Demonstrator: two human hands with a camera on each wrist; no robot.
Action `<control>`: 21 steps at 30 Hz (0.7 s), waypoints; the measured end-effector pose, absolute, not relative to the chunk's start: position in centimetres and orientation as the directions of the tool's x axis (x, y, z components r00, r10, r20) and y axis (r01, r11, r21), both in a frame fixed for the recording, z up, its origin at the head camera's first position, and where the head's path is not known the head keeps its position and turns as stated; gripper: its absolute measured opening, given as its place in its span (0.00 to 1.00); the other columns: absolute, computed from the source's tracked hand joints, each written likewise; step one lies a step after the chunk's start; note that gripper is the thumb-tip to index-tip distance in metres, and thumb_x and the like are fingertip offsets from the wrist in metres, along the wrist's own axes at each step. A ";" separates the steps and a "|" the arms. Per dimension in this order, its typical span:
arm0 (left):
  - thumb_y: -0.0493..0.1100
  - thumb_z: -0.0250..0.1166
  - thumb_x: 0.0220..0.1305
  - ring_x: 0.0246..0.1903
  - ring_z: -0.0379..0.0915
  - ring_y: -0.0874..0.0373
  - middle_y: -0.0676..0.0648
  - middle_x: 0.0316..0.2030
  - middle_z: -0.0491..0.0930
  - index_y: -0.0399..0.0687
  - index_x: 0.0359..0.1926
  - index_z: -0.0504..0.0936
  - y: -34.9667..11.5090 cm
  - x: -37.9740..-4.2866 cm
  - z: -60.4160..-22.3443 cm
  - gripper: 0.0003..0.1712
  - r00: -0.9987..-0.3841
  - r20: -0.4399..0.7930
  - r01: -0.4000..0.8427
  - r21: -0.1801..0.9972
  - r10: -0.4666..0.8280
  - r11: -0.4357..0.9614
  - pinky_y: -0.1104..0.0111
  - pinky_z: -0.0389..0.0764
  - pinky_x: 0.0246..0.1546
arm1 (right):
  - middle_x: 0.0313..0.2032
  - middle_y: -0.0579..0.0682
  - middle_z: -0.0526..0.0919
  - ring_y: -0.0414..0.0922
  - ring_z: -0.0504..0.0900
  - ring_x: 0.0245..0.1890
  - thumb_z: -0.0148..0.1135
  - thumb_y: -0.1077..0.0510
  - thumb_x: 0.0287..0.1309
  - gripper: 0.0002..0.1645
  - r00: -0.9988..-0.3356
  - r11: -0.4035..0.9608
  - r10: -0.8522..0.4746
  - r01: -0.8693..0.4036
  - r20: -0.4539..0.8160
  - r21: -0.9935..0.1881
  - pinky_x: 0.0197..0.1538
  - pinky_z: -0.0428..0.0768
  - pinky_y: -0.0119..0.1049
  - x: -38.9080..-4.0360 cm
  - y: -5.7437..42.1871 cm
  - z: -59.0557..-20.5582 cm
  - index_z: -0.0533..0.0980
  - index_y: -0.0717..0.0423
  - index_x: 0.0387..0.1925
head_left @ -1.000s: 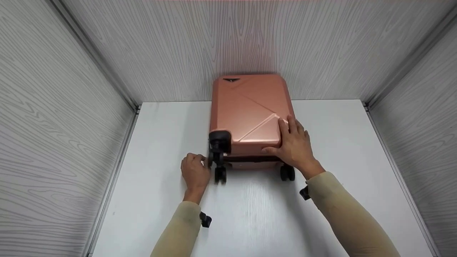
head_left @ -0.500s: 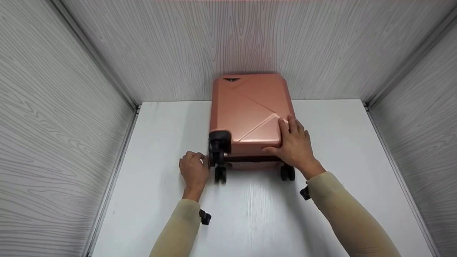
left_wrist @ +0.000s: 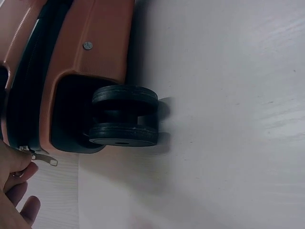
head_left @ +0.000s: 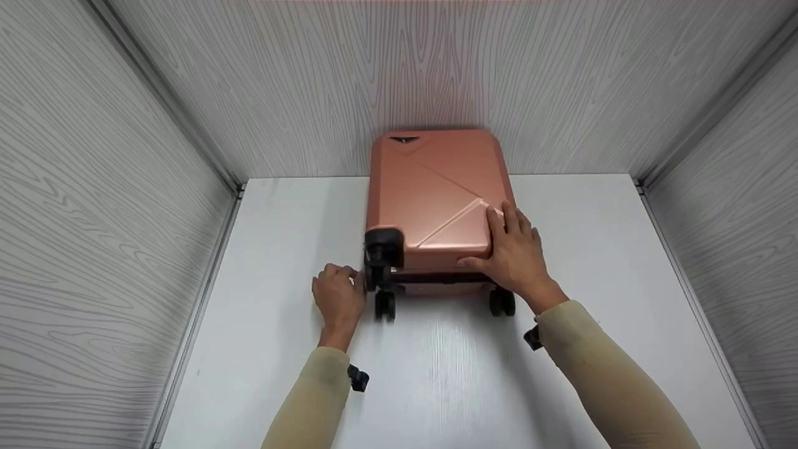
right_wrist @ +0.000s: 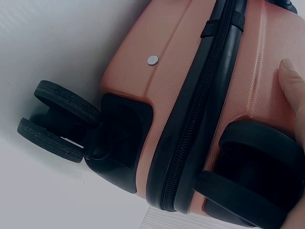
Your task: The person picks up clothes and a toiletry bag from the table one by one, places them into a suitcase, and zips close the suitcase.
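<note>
A pink hard-shell suitcase (head_left: 436,187) lies flat on the white surface, its wheeled end toward me. My left hand (head_left: 340,302) is at its near left corner beside the black caster wheels (left_wrist: 124,114). In the left wrist view, thumb and forefinger pinch at the zipper's end, and a metal zipper pull (left_wrist: 45,159) sticks out by the fingertips. My right hand (head_left: 514,259) rests on the near right corner, fingers extended over the upper shell and thumb along the wheeled end. The closed zipper (right_wrist: 193,114) runs between the two shells in the right wrist view.
The white surface (head_left: 280,218) extends around the suitcase. Grey wood-grain panels stand at the back (head_left: 299,87), left (head_left: 93,218) and right (head_left: 735,199). The suitcase's far end is close to the back panel.
My left hand has shifted very slightly left and away from me, staying at the corner. The suitcase and right hand hold their place.
</note>
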State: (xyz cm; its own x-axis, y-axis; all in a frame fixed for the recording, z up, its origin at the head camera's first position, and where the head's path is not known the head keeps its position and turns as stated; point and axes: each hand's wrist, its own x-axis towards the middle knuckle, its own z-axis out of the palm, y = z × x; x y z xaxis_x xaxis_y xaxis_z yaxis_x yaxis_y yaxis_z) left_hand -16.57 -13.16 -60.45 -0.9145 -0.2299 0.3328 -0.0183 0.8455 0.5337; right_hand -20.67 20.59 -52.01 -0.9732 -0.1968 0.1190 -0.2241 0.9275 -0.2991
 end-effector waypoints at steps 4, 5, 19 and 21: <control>0.43 0.72 0.67 0.43 0.81 0.36 0.39 0.36 0.82 0.40 0.31 0.89 -13.2 -16.8 -60.4 0.10 -0.917 0.321 -0.029 0.538 -0.236 0.842 0.33 0.68 0.65 | 0.82 0.63 0.48 0.66 0.52 0.80 0.70 0.17 0.48 0.74 -0.974 0.926 -0.195 -0.223 0.120 -0.305 0.72 0.60 0.71 -20.7 20.6 -52.0 0.53 0.52 0.83; 0.43 0.72 0.67 0.43 0.81 0.37 0.39 0.36 0.82 0.40 0.31 0.89 -13.2 -16.8 -60.4 0.11 -0.918 0.319 -0.030 0.538 -0.237 0.842 0.34 0.69 0.65 | 0.82 0.63 0.48 0.66 0.52 0.80 0.70 0.17 0.48 0.74 -0.973 0.926 -0.195 -0.224 0.122 -0.305 0.72 0.60 0.71 -20.7 20.6 -52.0 0.53 0.52 0.83; 0.46 0.71 0.68 0.48 0.81 0.36 0.39 0.39 0.83 0.41 0.32 0.91 -13.3 -17.8 -59.7 0.13 -0.929 0.270 -0.072 0.543 -0.255 0.837 0.32 0.66 0.67 | 0.82 0.63 0.48 0.67 0.53 0.79 0.70 0.17 0.48 0.74 -0.971 0.924 -0.200 -0.231 0.129 -0.305 0.73 0.60 0.70 -20.7 20.6 -52.1 0.53 0.53 0.83; 0.46 0.72 0.69 0.48 0.81 0.36 0.39 0.39 0.83 0.41 0.32 0.91 -13.3 -17.9 -59.6 0.13 -0.928 0.275 -0.073 0.531 -0.253 0.844 0.32 0.66 0.67 | 0.82 0.64 0.49 0.67 0.54 0.79 0.70 0.17 0.47 0.74 -0.970 0.924 -0.201 -0.234 0.135 -0.304 0.72 0.61 0.70 -20.7 20.6 -52.1 0.53 0.53 0.82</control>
